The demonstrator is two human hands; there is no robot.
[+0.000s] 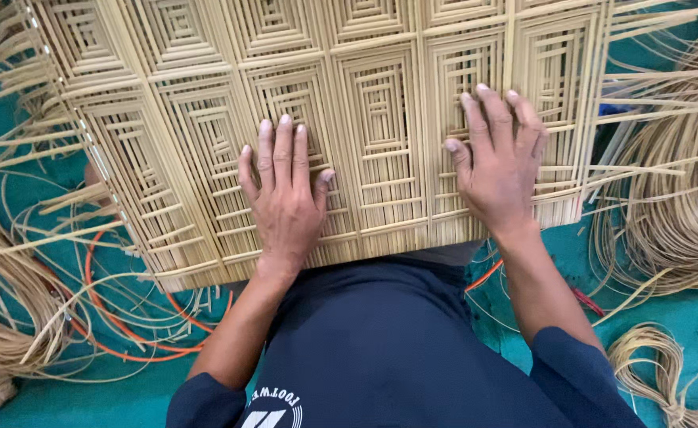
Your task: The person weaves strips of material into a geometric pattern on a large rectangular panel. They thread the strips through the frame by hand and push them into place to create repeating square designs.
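Item: woven cane panel [380,95], lying across my lap, stretching far. My left hand [284,194] and right hand [498,162]: flat, grasping nothing. I'd press evenly, keeping strips aligned.

Single head-worn view, looking steeply down from above the lap, close over the near edge of the woven cane panel [365,119]; teal floor [682,317] at both sides; no second view for overlap.

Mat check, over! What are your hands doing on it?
Left hand flat on mat, open. Right hand flat too, open. Loose strips and orange cord lie beside, not on the mat.
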